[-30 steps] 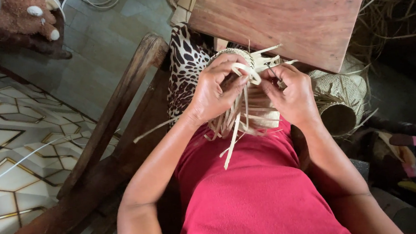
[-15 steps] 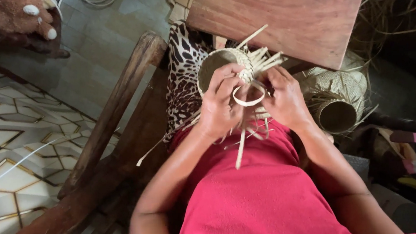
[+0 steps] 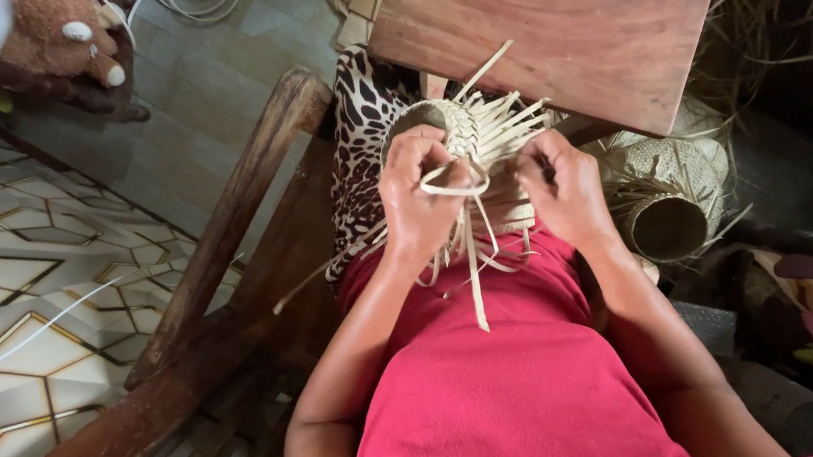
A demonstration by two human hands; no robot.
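A small half-woven straw basket (image 3: 461,126) rests on my lap, with several loose pale strips sticking out toward the upper right and hanging down over my red top. My left hand (image 3: 419,203) grips the basket's near side and pinches a looped strip (image 3: 452,187). On the right side of the basket my right hand (image 3: 565,190) has its fingers closed on other strips.
A brown wooden board (image 3: 584,17) lies just beyond the basket. Finished woven straw pieces (image 3: 668,196) sit to the right, with dry straw heaped behind. My wooden chair's arm (image 3: 230,224) runs along the left over patterned floor tiles. A plush toy (image 3: 66,38) sits far left.
The basket has turned in my hands and its loose strips now fan to the upper right. A strip has been bent into a loop at my left fingers.
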